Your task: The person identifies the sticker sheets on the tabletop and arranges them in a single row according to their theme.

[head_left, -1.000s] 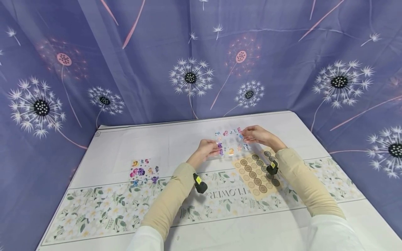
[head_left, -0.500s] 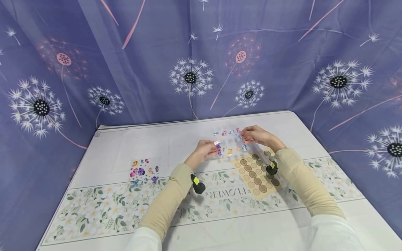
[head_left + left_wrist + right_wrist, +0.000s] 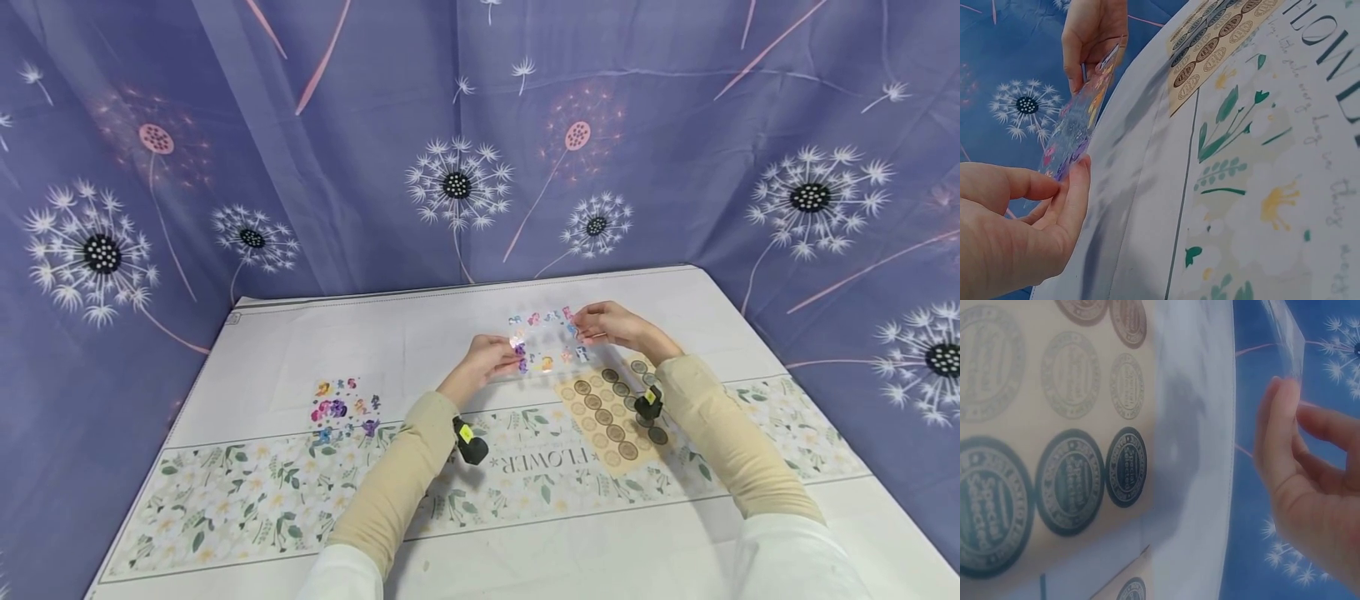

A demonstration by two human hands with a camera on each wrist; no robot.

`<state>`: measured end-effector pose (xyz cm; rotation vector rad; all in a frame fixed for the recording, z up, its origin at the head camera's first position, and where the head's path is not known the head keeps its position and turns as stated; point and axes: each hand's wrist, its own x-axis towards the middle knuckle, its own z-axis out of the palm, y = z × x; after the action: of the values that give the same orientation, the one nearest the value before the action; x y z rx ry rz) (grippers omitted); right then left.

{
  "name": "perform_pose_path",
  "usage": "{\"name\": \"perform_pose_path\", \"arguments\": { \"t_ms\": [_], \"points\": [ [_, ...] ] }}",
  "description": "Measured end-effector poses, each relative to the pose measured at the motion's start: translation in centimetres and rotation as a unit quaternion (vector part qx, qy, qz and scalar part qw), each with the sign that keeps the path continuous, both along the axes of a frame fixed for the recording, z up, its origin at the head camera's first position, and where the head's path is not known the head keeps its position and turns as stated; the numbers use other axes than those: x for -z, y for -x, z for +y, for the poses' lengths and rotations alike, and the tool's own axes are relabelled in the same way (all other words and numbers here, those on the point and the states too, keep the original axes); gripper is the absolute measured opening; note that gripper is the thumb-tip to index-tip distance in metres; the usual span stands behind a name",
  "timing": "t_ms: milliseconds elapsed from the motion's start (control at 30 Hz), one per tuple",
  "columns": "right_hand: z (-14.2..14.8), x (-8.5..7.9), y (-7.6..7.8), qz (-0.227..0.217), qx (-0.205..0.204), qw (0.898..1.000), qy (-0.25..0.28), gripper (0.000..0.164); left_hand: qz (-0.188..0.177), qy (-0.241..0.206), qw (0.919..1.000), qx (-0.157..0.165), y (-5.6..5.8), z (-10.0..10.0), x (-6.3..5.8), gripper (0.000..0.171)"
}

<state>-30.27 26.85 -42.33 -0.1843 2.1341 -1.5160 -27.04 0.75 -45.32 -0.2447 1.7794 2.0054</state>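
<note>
A clear sticker sheet (image 3: 547,363) with small colourful pony figures is held up above the table between both hands. My left hand (image 3: 486,360) pinches its left edge between thumb and fingers, as the left wrist view shows with the sheet (image 3: 1079,128) tilted edge-on. At the sheet's right edge my right hand (image 3: 611,323) pinches it too; in the right wrist view the thumb and fingers of that hand (image 3: 1310,469) meet on its clear border (image 3: 1288,344). The sheet's middle is see-through, with figures around its rim.
Below the right forearm lies a tan sheet of round seal stickers (image 3: 611,425). Another clear sheet of pony stickers (image 3: 345,410) lies flat at the left. The white table (image 3: 600,542) carries a printed flower band, and a purple dandelion curtain (image 3: 360,167) hangs behind and at the sides.
The held sheet and my left hand have shifted slightly to the left. My right hand has hardly moved, and both hands keep their pinch on the sheet.
</note>
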Motion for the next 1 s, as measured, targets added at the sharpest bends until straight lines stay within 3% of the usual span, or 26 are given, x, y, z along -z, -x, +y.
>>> {"name": "perform_pose_path", "arguments": {
  "t_ms": [567,1000],
  "points": [
    [-0.8,-0.1,-0.2,0.006,-0.01,1.0,0.005,0.04,-0.005,-0.008,0.9999,-0.01,-0.1,-0.7,-0.2,0.04],
    [-1.4,0.2,-0.3,-0.004,-0.013,1.0,0.009,0.041,-0.009,0.02,0.9998,-0.005,-0.4,-1.5,0.1,0.045]
  ]
}}
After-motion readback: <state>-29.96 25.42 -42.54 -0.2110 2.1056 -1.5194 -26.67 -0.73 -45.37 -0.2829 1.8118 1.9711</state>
